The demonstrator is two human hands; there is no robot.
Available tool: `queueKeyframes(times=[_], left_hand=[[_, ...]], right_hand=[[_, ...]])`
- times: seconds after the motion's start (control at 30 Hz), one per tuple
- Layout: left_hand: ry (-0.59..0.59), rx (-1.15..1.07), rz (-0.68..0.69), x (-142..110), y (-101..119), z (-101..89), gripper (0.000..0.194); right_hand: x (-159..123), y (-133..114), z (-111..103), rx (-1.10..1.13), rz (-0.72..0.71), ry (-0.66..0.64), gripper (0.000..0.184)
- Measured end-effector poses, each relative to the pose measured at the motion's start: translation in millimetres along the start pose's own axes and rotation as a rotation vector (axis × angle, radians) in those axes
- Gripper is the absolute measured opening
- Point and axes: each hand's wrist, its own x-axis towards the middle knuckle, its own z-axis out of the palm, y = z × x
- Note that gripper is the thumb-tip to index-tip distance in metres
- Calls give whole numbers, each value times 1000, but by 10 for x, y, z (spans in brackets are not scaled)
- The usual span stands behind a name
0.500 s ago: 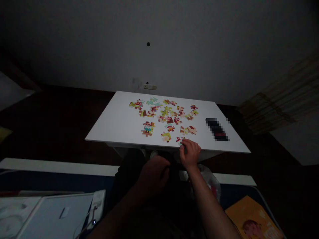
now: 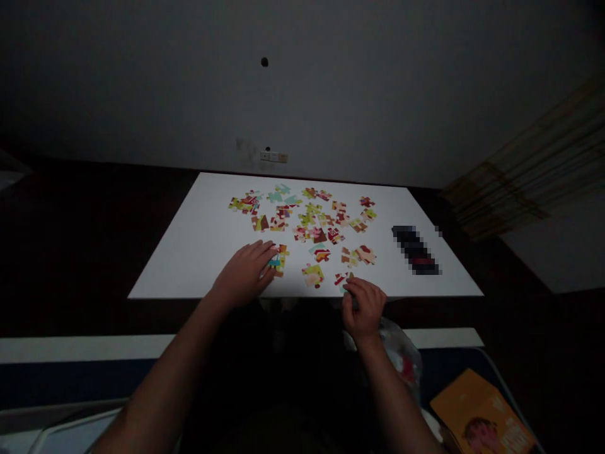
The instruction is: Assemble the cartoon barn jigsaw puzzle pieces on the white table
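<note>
My left hand point(image 2: 246, 270) lies over the left side of a joined block of puzzle pieces point(image 2: 282, 260) near the table's front edge. Its fingers are stretched out and hide part of the block. At the front edge, my right hand point(image 2: 365, 306) rests with bent fingers, the thumb apart from them. Its fingertips are at a red, white and pale green puzzle piece point(image 2: 341, 281), partly covering it; whether they touch it I cannot tell. Between the hands lies a yellow-green puzzle piece point(image 2: 312, 275). Several more puzzle pieces point(image 2: 309, 217) are spread beyond, some overlapping or joined.
The white table point(image 2: 174, 252) stands near a wall with a socket strip point(image 2: 274, 157). A dark pixelated object point(image 2: 416, 251) lies on its right side. To my lower right are a clear plastic bag point(image 2: 401, 350) and an orange package point(image 2: 477, 410).
My left hand has risen from over my lap, moving forward and left onto the joined puzzle block. My right hand stays by the same piece. The camera view has shifted slightly.
</note>
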Motion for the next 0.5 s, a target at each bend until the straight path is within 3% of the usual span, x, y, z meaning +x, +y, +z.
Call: queueKeyframes(times=[0.3,0.5], left_hand=[[25,-46,-8,31,-59,31,48],[25,-66,-16,28,-76,49,47]], right_hand=[[179,-291,-48,-50,3,-175,25],[564,-386,-100,-19,-28,-184,23]])
